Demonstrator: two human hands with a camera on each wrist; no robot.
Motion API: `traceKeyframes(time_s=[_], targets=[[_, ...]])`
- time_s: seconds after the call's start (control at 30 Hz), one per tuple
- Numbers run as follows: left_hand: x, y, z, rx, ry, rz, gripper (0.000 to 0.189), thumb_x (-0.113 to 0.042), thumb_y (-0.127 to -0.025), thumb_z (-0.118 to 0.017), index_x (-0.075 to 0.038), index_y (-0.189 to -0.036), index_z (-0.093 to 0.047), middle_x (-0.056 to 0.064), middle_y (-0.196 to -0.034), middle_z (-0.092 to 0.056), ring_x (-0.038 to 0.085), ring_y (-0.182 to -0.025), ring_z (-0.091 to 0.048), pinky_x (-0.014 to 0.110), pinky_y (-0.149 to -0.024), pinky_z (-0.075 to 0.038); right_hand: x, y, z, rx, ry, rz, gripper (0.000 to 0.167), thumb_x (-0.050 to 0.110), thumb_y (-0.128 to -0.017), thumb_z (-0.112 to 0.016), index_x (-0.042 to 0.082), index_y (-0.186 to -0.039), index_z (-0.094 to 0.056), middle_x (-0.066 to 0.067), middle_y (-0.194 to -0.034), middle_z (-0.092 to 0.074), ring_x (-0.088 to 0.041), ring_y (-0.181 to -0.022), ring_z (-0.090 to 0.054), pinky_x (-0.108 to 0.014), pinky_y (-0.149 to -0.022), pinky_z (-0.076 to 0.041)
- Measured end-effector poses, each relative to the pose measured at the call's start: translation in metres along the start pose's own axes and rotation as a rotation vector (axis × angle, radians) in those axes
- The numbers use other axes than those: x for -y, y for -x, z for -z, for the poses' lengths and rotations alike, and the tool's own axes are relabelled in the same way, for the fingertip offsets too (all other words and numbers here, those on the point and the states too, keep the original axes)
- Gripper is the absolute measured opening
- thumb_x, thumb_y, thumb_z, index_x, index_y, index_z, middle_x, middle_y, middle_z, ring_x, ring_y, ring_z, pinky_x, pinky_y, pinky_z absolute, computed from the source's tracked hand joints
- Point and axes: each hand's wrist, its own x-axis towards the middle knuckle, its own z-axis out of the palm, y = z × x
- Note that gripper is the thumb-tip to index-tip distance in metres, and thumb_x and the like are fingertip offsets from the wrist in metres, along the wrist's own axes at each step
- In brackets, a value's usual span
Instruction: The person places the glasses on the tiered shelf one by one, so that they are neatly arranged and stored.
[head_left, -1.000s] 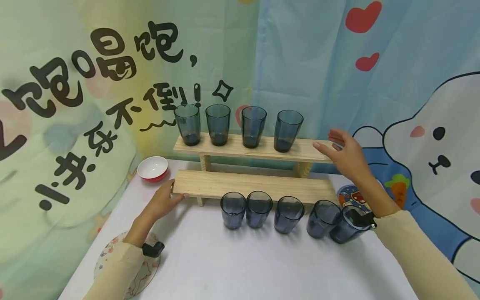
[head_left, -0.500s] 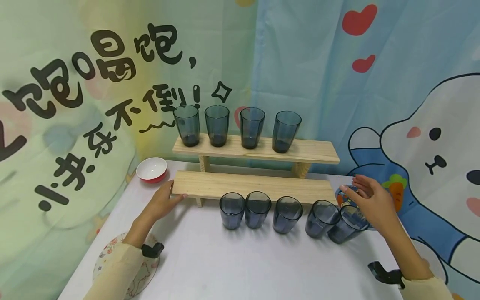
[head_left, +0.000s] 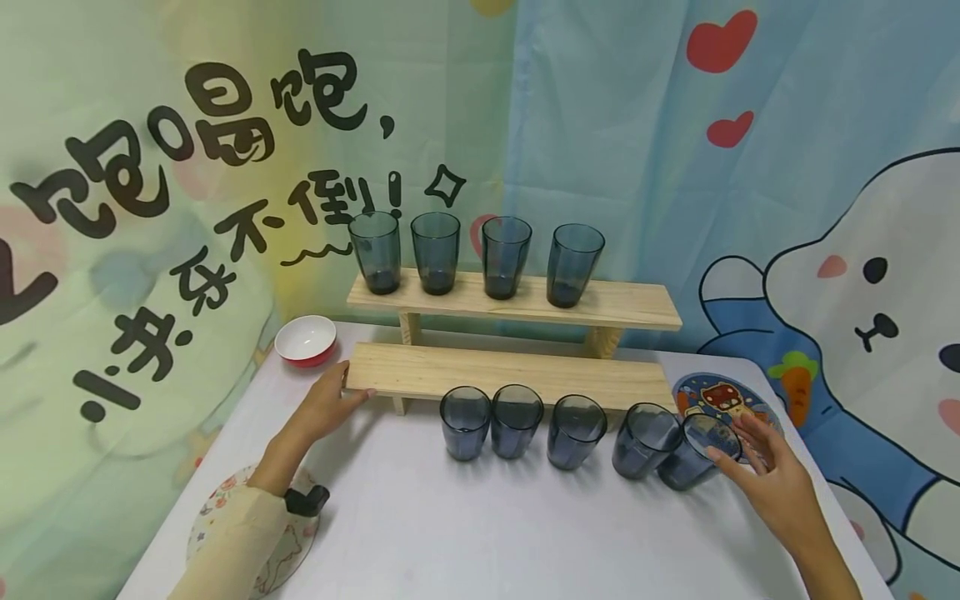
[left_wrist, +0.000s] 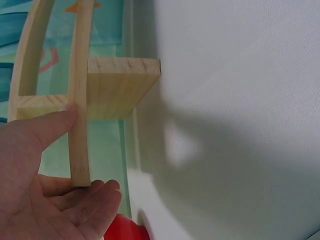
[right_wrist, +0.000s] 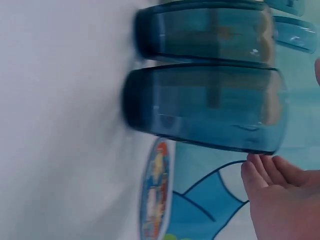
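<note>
My left hand (head_left: 324, 404) holds the left end of the lower board of a wooden two-tier rack (head_left: 495, 373), thumb on its front edge and fingers round its end, as the left wrist view shows. My right hand (head_left: 776, 487) is at the rightmost glass (head_left: 693, 458) of the front row, fingers spread beside its rim. In the right wrist view the fingertips (right_wrist: 255, 167) are close to the rim; contact is unclear. Beside it stands another blue glass (head_left: 641, 446), and several more glasses (head_left: 573, 437) continue leftward before the lower board.
Several blue glasses (head_left: 506, 262) stand on the upper board (head_left: 637, 302), its right end bare. A red-and-white bowl (head_left: 305, 337) sits behind my left hand. A colourful round plate (head_left: 716, 392) lies at right; a patterned plate (head_left: 285, 558) lies under my left forearm.
My right hand has come down from the upper board's right end to the rightmost front glass. My left hand stays at the lower board.
</note>
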Motion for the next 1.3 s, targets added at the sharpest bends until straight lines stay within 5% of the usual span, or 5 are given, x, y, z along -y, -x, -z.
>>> traceKeyframes(time_s=[0.37,0.57,1.03,1.3], targets=[[0.0,0.0,0.002,0.009,-0.006,0.008,0.075,-0.026,-0.104,-0.069,0.015,-0.156,-0.032,0.037,-0.156,-0.042,0.051,-0.147,-0.04,0.065,-0.122,-0.032,-0.023,0.0,-0.026,0.088,0.015,-0.077,0.116,0.047,-0.096,-0.078,-0.002,-0.167,-0.001,-0.036,-0.17,-0.014,-0.057,-0.154,-0.022,-0.058,-0.117,-0.032],[0.001,0.001,0.003,0.018,-0.012,0.017,0.077,-0.026,-0.105,-0.068,0.015,-0.157,-0.03,0.037,-0.158,-0.039,0.051,-0.149,-0.038,0.064,-0.123,-0.03,-0.034,-0.002,-0.034,0.115,0.0,-0.013,0.104,0.043,-0.096,-0.079,-0.008,-0.163,-0.016,-0.04,-0.166,-0.021,-0.058,-0.153,-0.022,-0.063,-0.116,-0.033],[0.003,-0.001,0.0,0.007,-0.007,-0.004,0.073,-0.023,-0.104,-0.069,0.014,-0.156,-0.033,0.036,-0.156,-0.044,0.05,-0.148,-0.041,0.064,-0.123,-0.031,-0.041,-0.003,-0.042,0.052,-0.01,-0.026,0.098,0.044,-0.094,-0.08,-0.006,-0.16,-0.026,-0.037,-0.164,-0.028,-0.055,-0.153,-0.028,-0.058,-0.117,-0.033],[0.0,0.0,0.0,0.012,-0.016,0.003,0.075,-0.026,-0.104,-0.069,0.014,-0.156,-0.033,0.036,-0.156,-0.043,0.051,-0.147,-0.041,0.064,-0.122,-0.032,-0.043,0.001,-0.046,-0.013,-0.054,-0.013,0.095,0.039,-0.094,-0.082,-0.003,-0.16,-0.029,-0.033,-0.164,-0.032,-0.052,-0.152,-0.032,-0.029,-0.118,-0.032]])
